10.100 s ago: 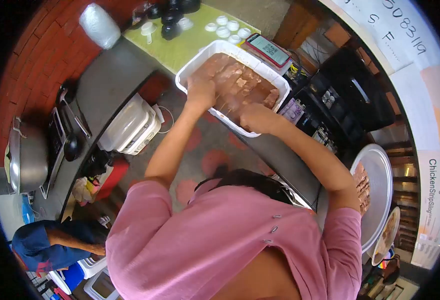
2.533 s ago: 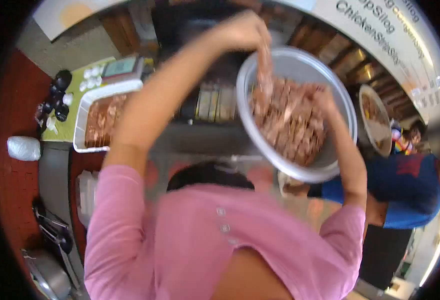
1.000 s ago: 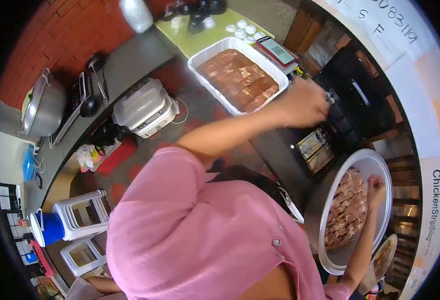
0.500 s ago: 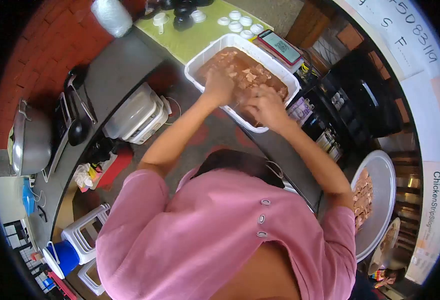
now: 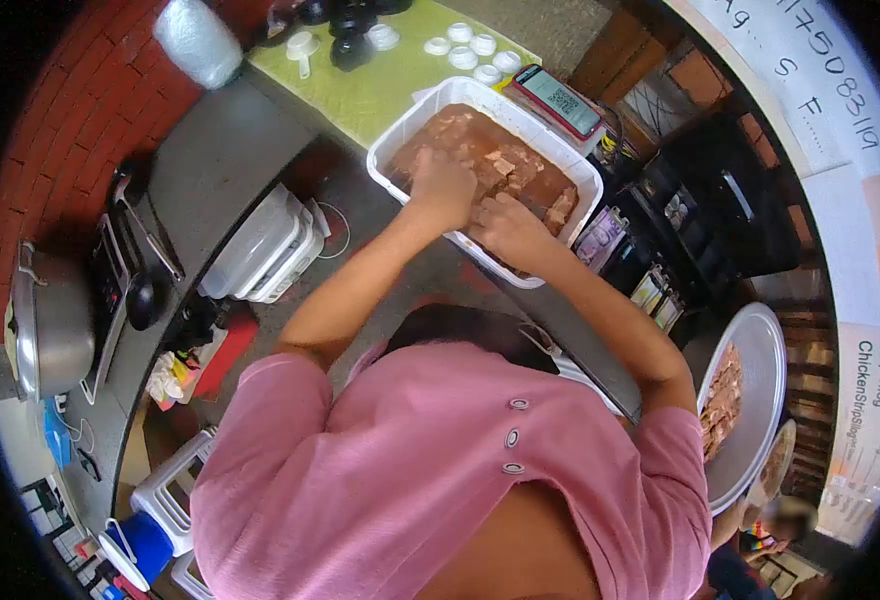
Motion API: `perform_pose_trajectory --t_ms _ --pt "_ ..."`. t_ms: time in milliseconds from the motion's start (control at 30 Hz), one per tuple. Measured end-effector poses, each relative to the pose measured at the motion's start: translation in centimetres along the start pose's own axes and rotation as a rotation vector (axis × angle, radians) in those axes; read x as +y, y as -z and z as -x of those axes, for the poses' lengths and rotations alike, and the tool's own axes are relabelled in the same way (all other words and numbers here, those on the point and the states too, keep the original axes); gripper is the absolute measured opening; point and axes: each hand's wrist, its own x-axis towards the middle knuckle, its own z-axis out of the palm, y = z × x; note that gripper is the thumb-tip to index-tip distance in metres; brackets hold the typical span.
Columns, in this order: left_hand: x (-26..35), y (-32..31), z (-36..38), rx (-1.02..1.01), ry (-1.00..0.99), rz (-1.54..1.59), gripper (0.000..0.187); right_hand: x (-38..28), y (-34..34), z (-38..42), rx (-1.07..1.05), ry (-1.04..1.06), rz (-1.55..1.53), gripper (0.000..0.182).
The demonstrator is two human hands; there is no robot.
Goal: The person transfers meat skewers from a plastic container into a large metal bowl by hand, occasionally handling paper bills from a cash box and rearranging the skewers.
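Your left hand (image 5: 445, 188) and right hand (image 5: 508, 232) nearly meet within one white rectangular plastic tub (image 5: 588, 192) of brown meat (image 5: 501, 162); grips unclear.

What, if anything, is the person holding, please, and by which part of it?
It cannot be told: the left grip and right grip are both at the meat in the white tub, but anything pinched is hidden.

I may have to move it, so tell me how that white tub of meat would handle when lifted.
The white tub is probably heavy, being well filled with meat and brown liquid. Tilted, it would likely slosh over, since its top is open.
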Motion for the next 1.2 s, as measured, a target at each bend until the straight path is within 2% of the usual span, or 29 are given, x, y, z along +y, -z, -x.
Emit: perform_pose_trajectory --t_ms 33,100,167,200,267,300,367,433,500,633,833,967,1067,1200 --pt "-0.2 0.4 0.3 0.194 -0.001 -0.063 0.033 -0.1 0.7 0.1 -0.069 -0.005 0.014 0.017" --pt "-0.9 1.9 -0.2 0.152 0.005 -0.076 0.038 0.1 1.9 0.4 0.009 -0.037 0.017 0.016" --pt "-1.4 3.2 -0.8 0.312 0.080 0.012 0.021 0.4 3.3 0.7 0.087 -0.064 0.020 0.016" --pt "-1.7 4.2 -0.6 0.441 0.039 0.029 0.015 0.7 4.0 0.9 0.154 -0.142 0.054 0.015" --pt "-2.2 4.7 -1.5 0.512 0.014 0.081 0.017 1.2 5.6 1.0 0.218 -0.219 0.092 0.015" --pt "-2.5 4.9 -2.0 0.581 -0.011 0.132 0.018 1.5 6.5 1.1 0.311 -0.330 -0.011 0.014" --pt "-2.7 5.4 -2.8 0.639 -0.021 0.228 0.014 2.0 8.1 1.3 0.498 -0.559 -0.218 0.013" --pt "-2.8 6.0 -3.3 0.690 -0.042 0.325 0.011 2.5 9.3 1.5 0.559 -0.595 -0.215 0.011" --pt "-3.1 6.8 -3.6 0.773 -0.105 0.424 0.009 2.3 10.7 1.4 0.648 -0.737 -0.262 0.008" --pt "-3.0 9.0 -3.0 0.865 -0.165 0.319 0.011 1.2 11.7 1.7 0.710 -0.732 -0.306 0.010" --pt "-2.9 10.5 -2.5 0.792 -0.245 0.374 0.013 -0.2 12.6 2.4 0.777 -0.721 -0.244 0.010" --pt "-2.5 10.8 -1.9 0.755 -0.225 0.308 0.012 -0.5 11.8 2.9 0.793 -0.710 -0.253 0.008" --pt "-2.9 11.1 -1.8 0.732 -0.249 0.412 0.012 -1.0 11.8 3.2 0.826 -0.800 -0.273 0.008" --pt "-3.8 9.9 -2.3 0.723 -0.248 0.220 0.012 -0.2 9.8 4.0 0.922 -0.732 -0.266 0.010"
